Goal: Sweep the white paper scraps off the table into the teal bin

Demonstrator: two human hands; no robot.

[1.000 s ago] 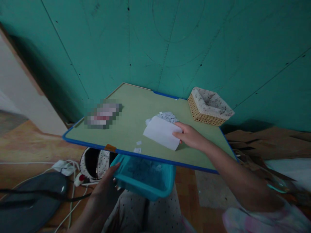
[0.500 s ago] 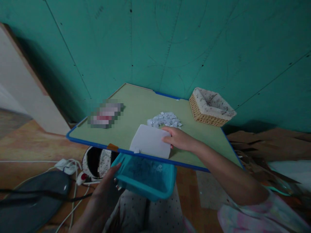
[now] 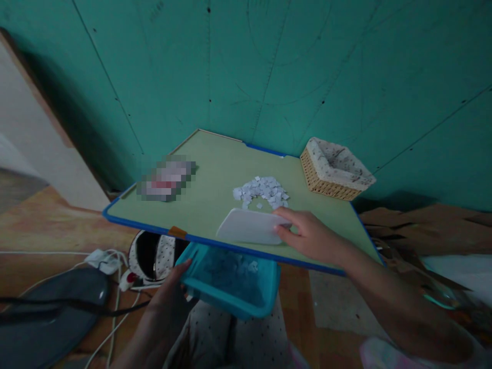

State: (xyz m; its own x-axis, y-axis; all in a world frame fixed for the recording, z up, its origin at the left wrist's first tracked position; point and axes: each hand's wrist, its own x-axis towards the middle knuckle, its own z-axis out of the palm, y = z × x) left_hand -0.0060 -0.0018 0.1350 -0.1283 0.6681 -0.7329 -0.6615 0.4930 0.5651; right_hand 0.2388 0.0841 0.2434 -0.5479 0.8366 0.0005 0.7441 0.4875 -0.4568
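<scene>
My right hand (image 3: 302, 230) pinches a white scraper (image 3: 248, 226), a flat sheet with rounded corners, by its right end. The scraper is tilted over the front part of the green tabletop (image 3: 200, 205). Just behind it lies a heap of small white paper scraps (image 3: 265, 189), with a few loose bits at its near side. Below the table's front edge, my left hand (image 3: 172, 287) grips the left rim of a blue plastic bin (image 3: 234, 302). Some pale scraps show inside the bin. Part of the left hand's fingers is hidden by the bin.
A lined wicker basket (image 3: 334, 171) stands at the table's back right. A blurred-out flat item (image 3: 167, 179) lies at the left. The green wall (image 3: 246, 61) rises behind. Cables (image 3: 115, 307) and a dark grey oval object (image 3: 57, 312) are on the floor at left.
My right hand has drawn the scraper right and back from the table's front edge and tilted it. The scraps at the edge are gone. My left hand and the bin have stayed in place.
</scene>
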